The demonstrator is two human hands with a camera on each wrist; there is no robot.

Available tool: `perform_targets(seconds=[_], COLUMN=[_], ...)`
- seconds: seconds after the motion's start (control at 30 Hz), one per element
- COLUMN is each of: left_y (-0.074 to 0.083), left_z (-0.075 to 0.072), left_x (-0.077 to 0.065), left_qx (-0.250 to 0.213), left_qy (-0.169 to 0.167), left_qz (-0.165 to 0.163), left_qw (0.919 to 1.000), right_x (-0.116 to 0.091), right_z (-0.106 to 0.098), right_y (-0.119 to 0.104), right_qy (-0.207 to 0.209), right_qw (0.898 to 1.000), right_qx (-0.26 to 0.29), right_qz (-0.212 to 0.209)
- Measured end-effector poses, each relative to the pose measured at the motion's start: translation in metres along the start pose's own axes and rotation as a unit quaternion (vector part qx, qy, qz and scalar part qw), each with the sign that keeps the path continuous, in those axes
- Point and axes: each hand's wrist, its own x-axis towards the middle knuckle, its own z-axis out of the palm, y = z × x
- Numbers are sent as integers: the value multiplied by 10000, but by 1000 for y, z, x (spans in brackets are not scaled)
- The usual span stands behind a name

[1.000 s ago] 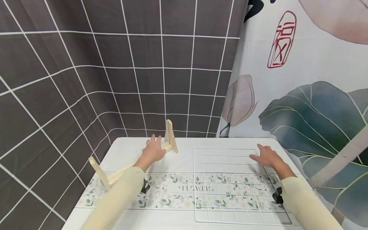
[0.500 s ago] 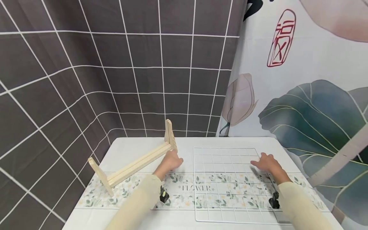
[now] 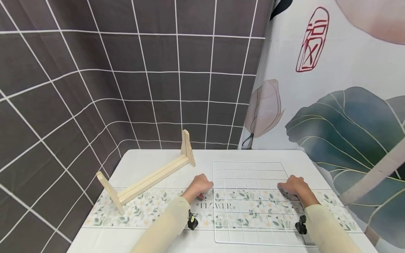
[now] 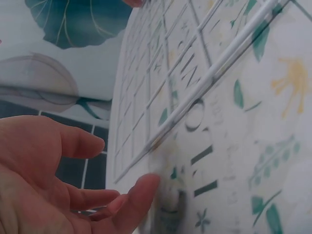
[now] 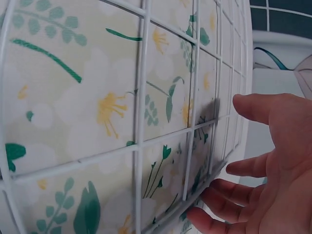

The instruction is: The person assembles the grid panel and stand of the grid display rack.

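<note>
A white wire grid panel (image 3: 250, 201) lies flat on the right half of the table. My left hand (image 3: 199, 185) is at its left edge, thumb toward the outer wire. In the left wrist view, the thumb and fingers (image 4: 141, 195) are spread apart beside the panel's edge wire (image 4: 195, 92). At the opposite edge, my right hand (image 3: 294, 186) has its thumb over the panel. The right wrist view puts its lower fingertips (image 5: 202, 222) right at the panel's edge, with the thumb (image 5: 251, 107) held apart from them.
A pale wooden stand, its crossbar (image 3: 155, 177) joining two upright end pieces, stands on the left of the white table (image 3: 152, 235). A floral band (image 3: 164, 211) crosses the tabletop. Behind hang a dark grid-patterned cloth (image 3: 158, 84) and a white leaf-printed one (image 3: 284, 52).
My left hand has moved from over the wooden stand rightward and nearer, to the grid panel's left edge. The right hand has come slightly nearer along the right edge. The stand and panel stay put.
</note>
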Motion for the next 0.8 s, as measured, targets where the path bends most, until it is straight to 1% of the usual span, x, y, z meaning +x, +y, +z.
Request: perform_targets(seconds=[0.17, 0.3, 0.37, 0.5, 0.57, 0.7, 0.8], left_y=[3, 6, 8, 9, 10, 10, 11], left_z=[8, 11, 13, 18, 20, 22, 23], left_x=[-2, -3, -4, -9, -10, -10, -7], left_qx=[-230, -438, -690, -1248, -1444, -1522, -1343], left_qy=[-152, -309, -343, -433, -494, -530, -489], left_qz=[-152, -251, -251, -256, -267, -300, -300], left_qw=[9995, 9982, 9967, 9909, 9879, 9865, 9893], right_x=[-2, -3, -3, -4, -4, -3, -1], right_z=[2, 2, 2, 5, 7, 9, 8], right_y=[1, 3, 3, 3, 3, 4, 5], right_qy=[61, 67, 95, 94, 100, 127, 140], right_qw=[9999, 9998, 9997, 9995, 9995, 9992, 9990], right_qx=[97, 188, 232, 303, 311, 364, 420], right_qz=[30, -20, -12, 18, 12, 49, 72])
